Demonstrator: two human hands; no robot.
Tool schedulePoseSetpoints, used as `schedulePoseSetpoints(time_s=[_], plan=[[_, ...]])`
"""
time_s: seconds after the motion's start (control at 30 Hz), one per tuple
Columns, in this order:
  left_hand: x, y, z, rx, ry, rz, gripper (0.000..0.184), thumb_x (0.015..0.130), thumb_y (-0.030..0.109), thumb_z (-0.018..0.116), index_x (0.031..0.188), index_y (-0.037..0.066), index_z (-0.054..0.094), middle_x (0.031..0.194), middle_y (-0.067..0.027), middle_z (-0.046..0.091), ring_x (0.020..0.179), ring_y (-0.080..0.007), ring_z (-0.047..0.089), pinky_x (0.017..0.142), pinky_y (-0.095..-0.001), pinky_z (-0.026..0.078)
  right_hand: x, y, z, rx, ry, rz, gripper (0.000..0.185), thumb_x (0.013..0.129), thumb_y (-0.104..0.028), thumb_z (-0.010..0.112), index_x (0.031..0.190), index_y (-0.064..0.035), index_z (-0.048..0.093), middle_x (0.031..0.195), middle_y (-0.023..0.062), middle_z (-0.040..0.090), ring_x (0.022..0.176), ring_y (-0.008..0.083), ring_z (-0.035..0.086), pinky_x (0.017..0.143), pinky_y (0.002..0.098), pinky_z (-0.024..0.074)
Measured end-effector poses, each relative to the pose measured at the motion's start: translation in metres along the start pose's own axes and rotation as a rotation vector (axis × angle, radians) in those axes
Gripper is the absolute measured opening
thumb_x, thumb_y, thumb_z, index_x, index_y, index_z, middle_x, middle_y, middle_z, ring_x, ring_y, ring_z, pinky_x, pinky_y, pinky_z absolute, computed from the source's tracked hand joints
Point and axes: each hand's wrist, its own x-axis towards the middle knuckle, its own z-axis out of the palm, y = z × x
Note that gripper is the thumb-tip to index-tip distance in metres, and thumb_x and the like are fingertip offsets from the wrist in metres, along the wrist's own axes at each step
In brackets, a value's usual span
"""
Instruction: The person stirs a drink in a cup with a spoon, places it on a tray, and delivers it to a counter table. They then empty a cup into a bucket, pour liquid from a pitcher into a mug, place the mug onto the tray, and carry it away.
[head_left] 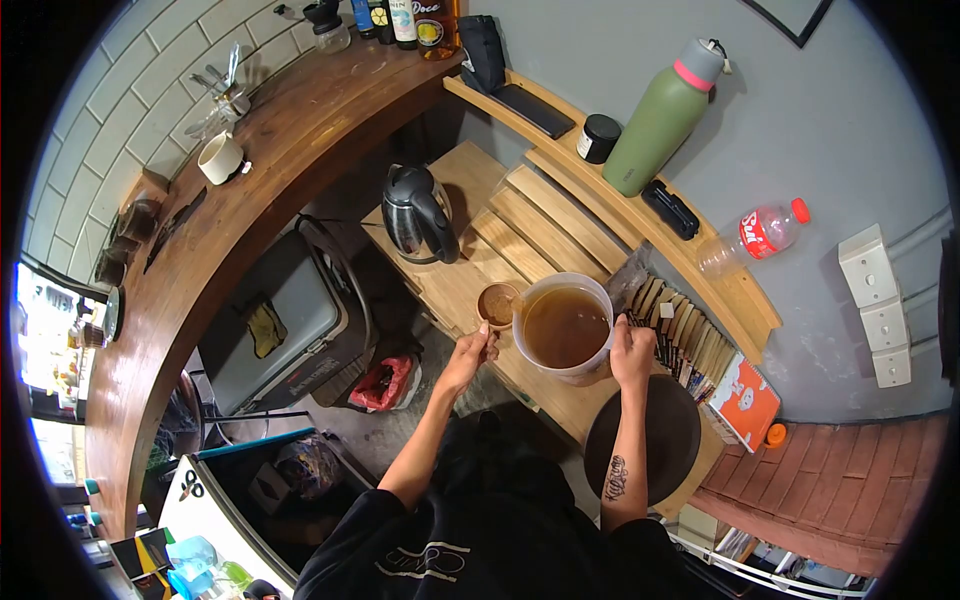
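Note:
My right hand (632, 350) is closed on the handle side of a clear plastic pitcher (608, 302), which holds brown liquid (566, 325). With fingers pinched, my left hand (472, 355) grips a small round brown cup (498, 305) at its near edge. The cup sits right beside the pitcher's left rim, and its inside looks brown. Whether liquid runs between the two I cannot tell. Both are over a slatted wooden bench (480, 265). Beyond them a black and steel electric kettle (418, 215) stands on the bench.
A dark round stool seat (645, 440) lies below my right forearm. Books (680, 325) line the wall side. A narrow shelf (745, 310) carries a green bottle (660, 130) and a plastic bottle (755, 238). On the left are a curved wooden counter (300, 110) and a cooler box (270, 330).

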Motion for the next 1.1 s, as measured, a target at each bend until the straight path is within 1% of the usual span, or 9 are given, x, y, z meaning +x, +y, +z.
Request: schedulePoseSetpoints(time_s=[0.3, 0.37, 0.57, 0.87, 0.93, 0.97, 1.03, 1.1], plan=[[-0.001, 0.001, -0.001, 0.022, 0.002, -0.01, 0.046, 0.105, 0.05, 0.045, 0.084, 0.01, 0.051, 0.077, 0.0024, 0.044, 0.074, -0.0111, 0.045, 0.072, -0.0273, 0.041, 0.001, -0.006, -0.002, 0.024, -0.017, 0.001, 0.045, 0.094, -0.015, 0.057, 0.056, 0.007, 0.047, 0.051, 0.0239, 0.04, 0.041, 0.0367, 0.042, 0.049, 0.0461, 0.0312], [-0.001, 0.001, -0.001, 0.019, 0.002, -0.015, 0.046, 0.105, 0.05, 0.046, 0.084, 0.01, 0.051, 0.077, 0.0024, 0.044, 0.074, -0.011, 0.046, 0.072, -0.0272, 0.041, 0.001, -0.002, 0.0, 0.028, 0.011, -0.04, 0.046, 0.095, -0.015, 0.057, 0.056, 0.0065, 0.047, 0.049, 0.0223, 0.039, 0.041, 0.035, 0.04, 0.048, 0.0458, 0.0304], [-0.002, 0.002, 0.0, 0.013, 0.001, -0.006, 0.046, 0.105, 0.05, 0.046, 0.084, 0.01, 0.051, 0.078, 0.0025, 0.044, 0.073, -0.0109, 0.045, 0.072, -0.0269, 0.041, 0.001, -0.002, -0.002, 0.017, -0.024, -0.018, 0.046, 0.095, -0.015, 0.056, 0.056, 0.0066, 0.047, 0.048, 0.0208, 0.038, 0.04, 0.0334, 0.04, 0.048, 0.0449, 0.0301], [-0.002, 0.003, 0.001, 0.013, 0.006, -0.02, 0.046, 0.105, 0.051, 0.046, 0.083, 0.01, 0.05, 0.078, 0.0026, 0.042, 0.074, -0.0112, 0.043, 0.071, -0.0273, 0.039, 0.0, -0.001, -0.002, 0.021, -0.016, -0.023, 0.045, 0.096, -0.016, 0.056, 0.057, 0.007, 0.049, 0.05, 0.0222, 0.04, 0.042, 0.0342, 0.041, 0.049, 0.0456, 0.0314], [-0.002, 0.003, -0.002, -0.003, -0.042, -0.013, 0.043, 0.106, 0.046, 0.045, 0.086, 0.008, 0.051, 0.087, 0.0008, 0.043, 0.076, -0.0132, 0.04, 0.072, -0.0304, 0.039, 0.0, -0.001, -0.004, 0.024, -0.009, -0.023, 0.046, 0.096, -0.016, 0.056, 0.058, 0.0072, 0.049, 0.05, 0.0222, 0.039, 0.042, 0.0342, 0.04, 0.049, 0.0455, 0.0311], [-0.002, 0.003, -0.002, -0.002, -0.043, -0.014, 0.043, 0.106, 0.046, 0.045, 0.086, 0.008, 0.051, 0.087, 0.0008, 0.043, 0.076, -0.0132, 0.04, 0.072, -0.0304, 0.039, -0.001, -0.002, -0.004, 0.028, -0.002, -0.023, 0.046, 0.096, -0.016, 0.056, 0.058, 0.0074, 0.049, 0.05, 0.0223, 0.039, 0.042, 0.0343, 0.039, 0.049, 0.0454, 0.0308], [-0.002, 0.006, 0.002, 0.05, -0.02, -0.011, 0.046, 0.105, 0.05, 0.045, 0.085, 0.009, 0.051, 0.079, 0.0024, 0.042, 0.074, -0.011, 0.043, 0.071, -0.0271, 0.039, -0.001, 0.005, -0.006, 0.025, -0.003, -0.022, 0.046, 0.096, -0.016, 0.056, 0.058, 0.0075, 0.048, 0.05, 0.0218, 0.038, 0.042, 0.0333, 0.038, 0.049, 0.045, 0.0302], [-0.002, 0.01, 0.007, 0.063, -0.025, -0.005, 0.045, 0.105, 0.049, 0.045, 0.086, 0.009, 0.051, 0.079, 0.0023, 0.042, 0.074, -0.011, 0.043, 0.072, -0.0272, 0.039, -0.003, 0.011, -0.009, 0.021, -0.003, -0.022, 0.046, 0.096, -0.016, 0.056, 0.058, 0.0075, 0.047, 0.05, 0.0213, 0.037, 0.042, 0.0323, 0.037, 0.049, 0.0447, 0.0297]])
